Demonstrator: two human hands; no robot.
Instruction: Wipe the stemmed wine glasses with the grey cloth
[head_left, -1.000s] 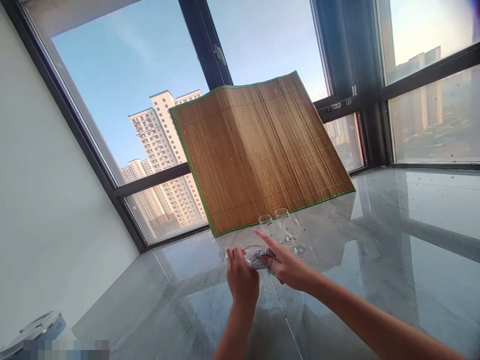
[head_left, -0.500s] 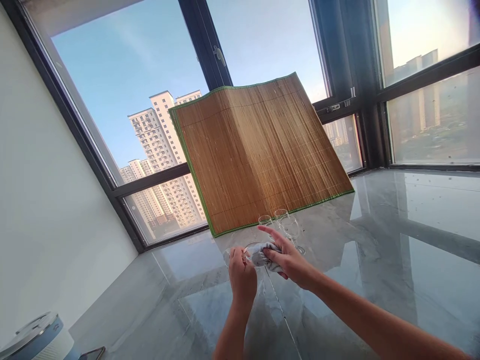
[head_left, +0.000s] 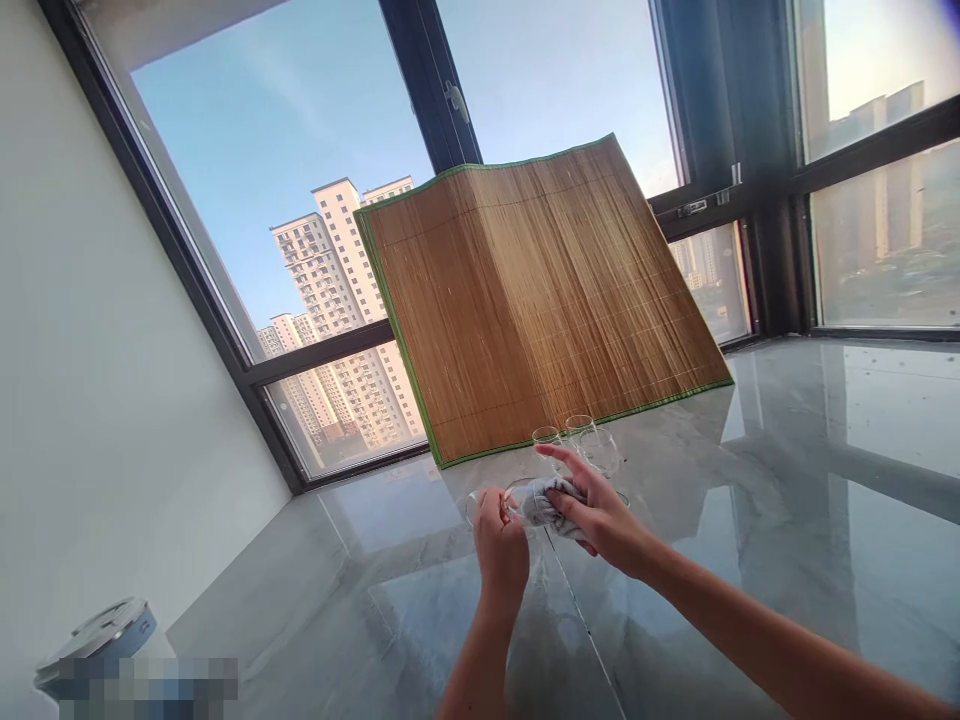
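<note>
One wineglass (head_left: 523, 503) is pinched by the left hand (head_left: 501, 548) short of the window ledge's (head_left: 300, 580) far edge, while the right hand (head_left: 609, 522) pinches a cloth (head_left: 556, 518) now shifted outward, suggesting ongoing wiping.

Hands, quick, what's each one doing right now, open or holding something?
Left hand: closed, holding a glass.
Right hand: holding a cloth at the glass's bowl.

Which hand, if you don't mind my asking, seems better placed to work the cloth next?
Probably the right hand: it already holds the cloth against the glass, while the left hand is occupied gripping that glass near its foot.
</note>
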